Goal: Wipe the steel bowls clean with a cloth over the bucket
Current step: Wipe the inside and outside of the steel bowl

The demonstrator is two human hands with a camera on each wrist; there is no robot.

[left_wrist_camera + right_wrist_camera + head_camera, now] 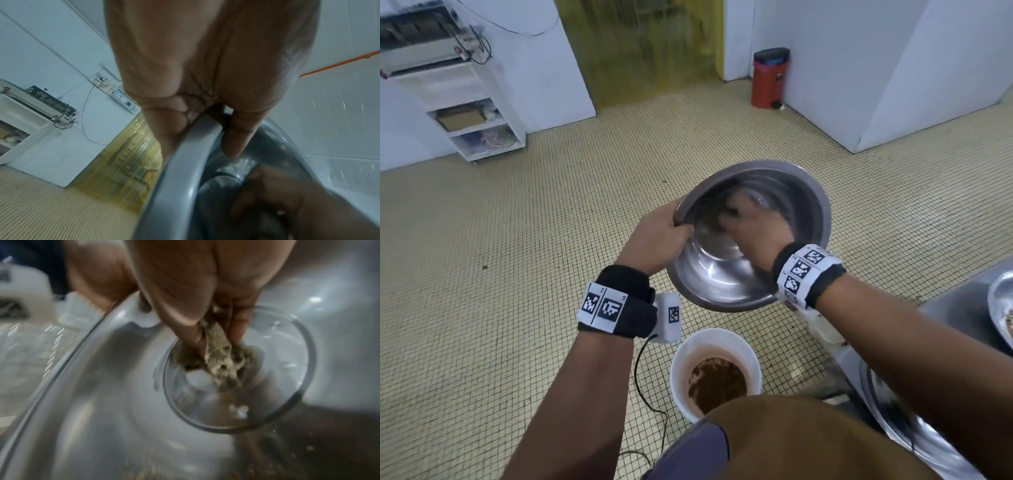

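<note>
With the left hand (654, 240) pinching only the steel bowl's (722, 274) rim while the right hand (753, 233) grips the cloth (220, 360) and scrubs inside, the tilted bowl could slip toward the bucket (753, 356).

Floor: small yellow mosaic tiles (517, 240), running out beyond the fingers.
Walls: white panels (842, 51).
Doorway: yellow strip curtain (640, 44), far ahead.
Left: white shelf unit (479, 120).
Corner: red pedal bin (769, 78).
</note>
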